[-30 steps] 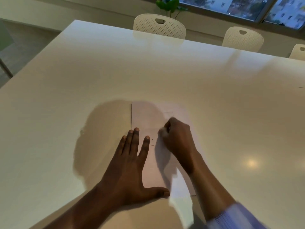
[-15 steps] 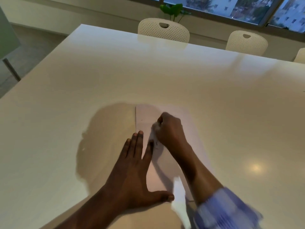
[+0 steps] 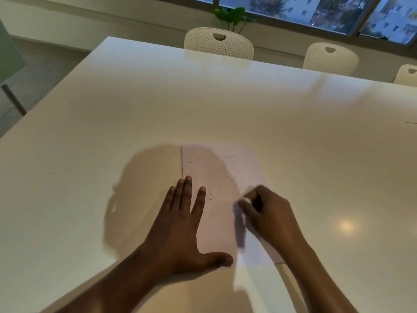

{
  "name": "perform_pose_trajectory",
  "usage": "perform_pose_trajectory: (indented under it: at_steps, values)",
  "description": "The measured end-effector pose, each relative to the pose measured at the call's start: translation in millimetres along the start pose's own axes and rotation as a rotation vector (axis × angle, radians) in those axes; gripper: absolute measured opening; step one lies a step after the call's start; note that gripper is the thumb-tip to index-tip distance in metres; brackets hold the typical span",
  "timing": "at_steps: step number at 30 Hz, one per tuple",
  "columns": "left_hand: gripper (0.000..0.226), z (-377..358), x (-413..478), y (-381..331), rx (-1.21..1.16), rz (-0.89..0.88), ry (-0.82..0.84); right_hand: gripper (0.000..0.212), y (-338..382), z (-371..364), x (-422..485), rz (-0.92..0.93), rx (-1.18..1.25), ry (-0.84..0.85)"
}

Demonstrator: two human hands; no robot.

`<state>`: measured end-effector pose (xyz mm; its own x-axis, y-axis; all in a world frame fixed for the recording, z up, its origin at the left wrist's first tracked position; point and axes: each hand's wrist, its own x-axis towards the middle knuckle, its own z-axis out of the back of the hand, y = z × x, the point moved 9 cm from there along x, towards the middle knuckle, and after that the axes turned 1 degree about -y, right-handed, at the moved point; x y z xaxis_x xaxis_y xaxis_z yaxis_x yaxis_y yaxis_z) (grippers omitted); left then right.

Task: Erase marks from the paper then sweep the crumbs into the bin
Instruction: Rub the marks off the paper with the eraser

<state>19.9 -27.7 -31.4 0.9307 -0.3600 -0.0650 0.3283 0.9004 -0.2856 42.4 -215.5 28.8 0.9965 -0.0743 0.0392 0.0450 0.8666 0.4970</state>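
White and glossy, the table (image 3: 225,105) fills most of the head view. One sheet of pale pinkish paper (image 3: 216,227) lies flat on it near the person's edge, its long sides running from 6 to 12 o'clock.

Two hands are at the sheet. The left hand (image 3: 180,227) lies palm down with its fingers straight and spread, straddling the paper's 9 o'clock edge. Its outer fingers are over the table, and the index finger and thumb are on the sheet. The thumb stretches toward 3 o'clock across the sheet's near end. The right hand (image 3: 270,218) sits on the paper's 3 o'clock side with curled fingers. Its thumb and fingertips pinch a small pale piece (image 3: 244,201) low at the sheet; blur hides the piece's shape.

Short dark marks (image 3: 209,193) dot the paper. Two sit just at 3 o'clock of the left index fingertip, and one lies near the 9 o'clock edge farther up. A few more lie toward 1 o'clock of the sheet's middle, below a faint outline near the far end. A grey shadow (image 3: 144,188) spreads over the table at 9 o'clock of the paper, and one round light spot (image 3: 346,225) glows at 3 o'clock.

Three white perforated chairs (image 3: 218,44) stand along the table's far edge, from 12 round to 2 o'clock, the last cut by the frame. One green plant (image 3: 230,15) stands behind the first chair, under the window (image 3: 316,12).
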Motion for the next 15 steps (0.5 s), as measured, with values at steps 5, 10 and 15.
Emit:
perform_pose_trajectory:
  at_steps: [5, 10, 15]
  values:
    - [0.151, 11.1, 6.3, -4.4, 0.118, 0.003, 0.020, 0.011, -15.7, 10.6, -29.3, 0.001, 0.071, -0.048]
    - [0.141, 6.7, 4.0, -37.0, 0.092, -0.087, -0.002, 0.013, -15.5, 6.7, -22.7, 0.011, 0.064, -0.006]
    - [0.140, -7.0, -0.5, -39.7, 0.058, -0.065, 0.028, 0.015, -9.4, 15.2, -39.7, 0.070, 0.057, 0.029]
